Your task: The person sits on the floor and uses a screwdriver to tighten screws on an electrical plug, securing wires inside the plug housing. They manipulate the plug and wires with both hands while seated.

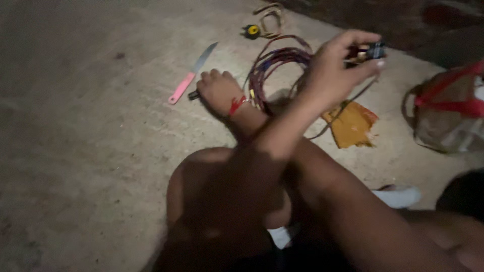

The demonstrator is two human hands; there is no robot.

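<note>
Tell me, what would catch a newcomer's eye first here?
The crossed arms: the right hand reaches left and closes on a dark handle on the concrete floor, while the left hand is raised at right, pinching a small dark part. Between them lies a coil of coloured wires; a pink-handled knife lies left of it.

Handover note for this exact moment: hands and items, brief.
Left hand: crossed over the right arm, raised, pinching a small dark part.
Right hand: fist on the floor, closed on a dark handle.
Pink-handled knife lies beside it, untouched; wire coil and orange scrap are on the floor.
Done: nothing visibly finished. Left: coil not unwound.
</note>
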